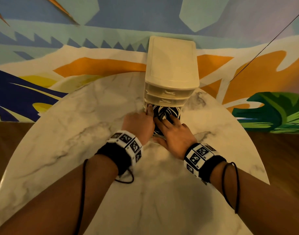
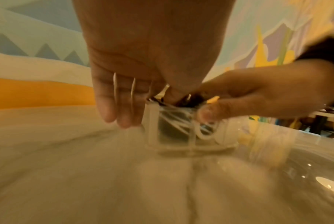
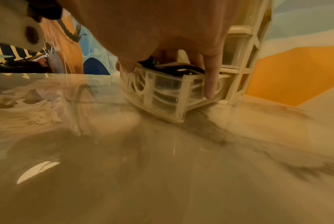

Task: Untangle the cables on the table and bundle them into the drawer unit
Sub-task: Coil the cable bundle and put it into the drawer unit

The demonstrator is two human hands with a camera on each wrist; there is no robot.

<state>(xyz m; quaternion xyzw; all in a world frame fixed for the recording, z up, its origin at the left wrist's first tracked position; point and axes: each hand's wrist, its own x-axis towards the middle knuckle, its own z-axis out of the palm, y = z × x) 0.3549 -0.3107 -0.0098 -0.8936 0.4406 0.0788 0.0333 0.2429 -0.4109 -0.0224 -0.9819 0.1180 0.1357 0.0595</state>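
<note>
The left hand (image 1: 138,123) lies flat along the left wall of the pulled-out bottom drawer (image 3: 163,97), fingers straight. The right hand (image 1: 175,131) presses with spread fingers on the black and white cables (image 1: 164,111) coiled inside, gripping nothing. The drawer is clear plastic with cream ribs. The cream drawer unit (image 1: 171,65) stands on a glossy marble table (image 1: 69,133).

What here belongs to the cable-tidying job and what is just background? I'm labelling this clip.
Job:
drawer unit
open bottom drawer
black and white cables
left hand
right hand

Background:
marble table
wall mural
wrist bands
</note>
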